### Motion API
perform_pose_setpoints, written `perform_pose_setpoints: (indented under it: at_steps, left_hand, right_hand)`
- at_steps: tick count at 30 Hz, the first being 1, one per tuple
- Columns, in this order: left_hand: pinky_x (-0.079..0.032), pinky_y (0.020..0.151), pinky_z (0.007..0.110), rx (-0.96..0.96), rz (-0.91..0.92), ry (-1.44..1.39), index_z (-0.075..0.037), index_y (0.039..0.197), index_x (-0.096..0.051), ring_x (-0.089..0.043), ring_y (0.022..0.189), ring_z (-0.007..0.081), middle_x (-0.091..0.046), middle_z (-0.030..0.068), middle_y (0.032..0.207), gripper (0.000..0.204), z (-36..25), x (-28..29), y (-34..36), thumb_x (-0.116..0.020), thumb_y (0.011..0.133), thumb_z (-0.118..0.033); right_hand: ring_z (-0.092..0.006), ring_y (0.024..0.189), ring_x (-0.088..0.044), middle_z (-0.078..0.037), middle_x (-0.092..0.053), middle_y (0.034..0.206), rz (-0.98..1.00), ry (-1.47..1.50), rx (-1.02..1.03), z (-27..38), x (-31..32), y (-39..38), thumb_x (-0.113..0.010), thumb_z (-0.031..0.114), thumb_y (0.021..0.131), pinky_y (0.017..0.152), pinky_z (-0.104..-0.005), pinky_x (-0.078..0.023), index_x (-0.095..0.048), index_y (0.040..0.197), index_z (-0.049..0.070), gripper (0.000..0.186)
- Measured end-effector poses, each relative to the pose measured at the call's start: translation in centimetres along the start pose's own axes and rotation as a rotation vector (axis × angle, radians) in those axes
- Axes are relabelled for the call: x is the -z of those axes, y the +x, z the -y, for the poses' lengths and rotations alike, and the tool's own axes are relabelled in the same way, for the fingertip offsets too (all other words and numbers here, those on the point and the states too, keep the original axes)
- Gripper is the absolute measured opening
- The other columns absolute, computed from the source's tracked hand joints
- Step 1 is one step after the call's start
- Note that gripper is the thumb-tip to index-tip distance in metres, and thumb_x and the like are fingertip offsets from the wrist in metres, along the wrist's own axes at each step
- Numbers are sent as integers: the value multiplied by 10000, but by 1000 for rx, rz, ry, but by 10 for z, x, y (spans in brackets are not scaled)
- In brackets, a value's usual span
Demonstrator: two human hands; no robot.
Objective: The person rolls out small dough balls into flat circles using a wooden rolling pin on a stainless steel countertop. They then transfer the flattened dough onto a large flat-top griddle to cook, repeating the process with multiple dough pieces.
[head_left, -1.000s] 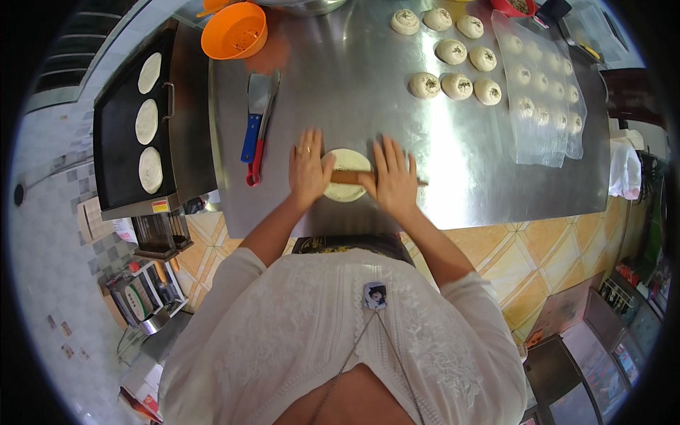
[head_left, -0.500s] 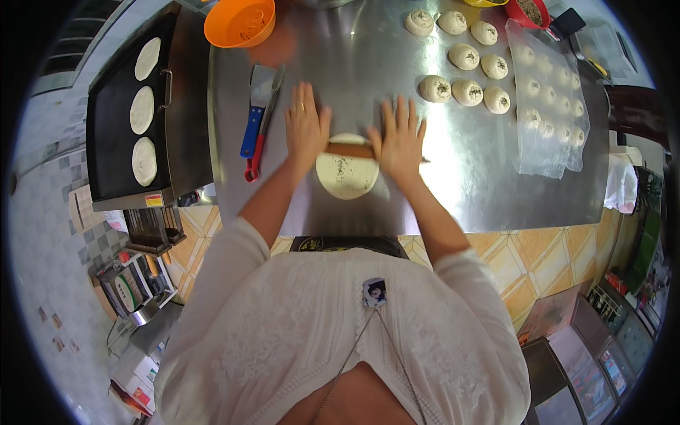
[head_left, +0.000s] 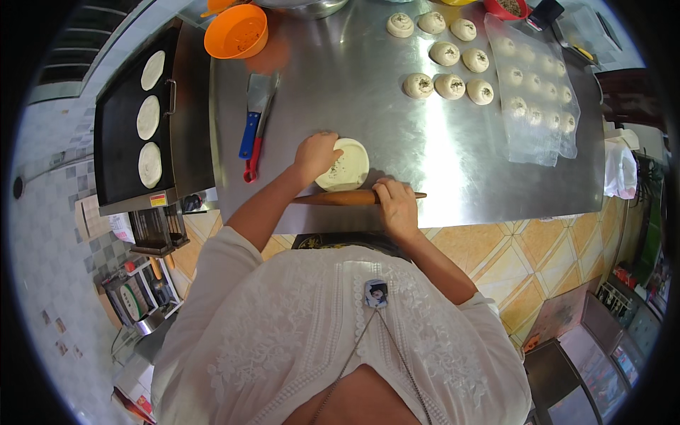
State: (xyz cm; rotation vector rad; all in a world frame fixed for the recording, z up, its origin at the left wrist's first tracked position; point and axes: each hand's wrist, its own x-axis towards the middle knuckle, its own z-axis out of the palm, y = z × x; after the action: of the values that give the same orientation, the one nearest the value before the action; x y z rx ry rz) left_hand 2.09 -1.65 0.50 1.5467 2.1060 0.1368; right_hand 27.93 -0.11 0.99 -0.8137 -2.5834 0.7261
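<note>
A flattened round of pale dough, dotted with dark flecks, lies on the steel table in front of me. My left hand is closed at its left edge, thumb over the top and fingertips partly hidden. Just below the dough, nearer my body, a tapered wooden rolling pin lies crosswise. Around its right part my right hand is wrapped, close to the pin's right tip.
Several flecked dough balls sit at the back right, others under a clear plastic sheet. A blue-handled scraper and a red-handled tool lie left of me. Beyond stands an orange bowl. Flat dough rounds rest on a black griddle.
The pin came toward me, off the dough. My flat hands closed: the left moved onto the dough's left edge, the right onto the pin. The dough looks turned or shifted slightly.
</note>
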Motion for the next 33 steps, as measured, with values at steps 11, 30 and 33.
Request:
perform_pose_setpoints:
  at_steps: [11, 30, 33]
  left_hand:
    - [-487, 919, 525, 163, 14, -18, 25, 1178, -628, -646, 1057, 367, -667, 214, 1109, 409, 25, -6, -60, -604, 958, -319]
    - [-251, 1176, 575, -33, -562, -43, 41, 1538, -297, -265, 1494, 408, -302, 246, 1601, 729, 47, -28, 33, -528, 990, -381]
    - [-226, 1196, 576, -4, -551, -32, 41, 1539, -288, -242, 1499, 410, -280, 240, 1611, 694, 42, -20, 48, -497, 1015, -362]
  right_hand:
    - [-258, 1076, -608, -103, -646, 1213, 162, -55, -27, 7, 15, -15, -647, 185, 876, 877, -405, -465, -624, 1287, 32, 439]
    - [-375, 1509, -245, -174, -295, 1620, -80, -278, -238, -36, -34, 96, -615, 426, 938, 1172, -641, -204, -433, 1500, 74, 687]
    - [-381, 1507, -246, -191, -311, 1606, -304, -227, -292, -61, -38, 133, -615, 418, 932, 1177, -648, -183, -438, 1478, 11, 703]
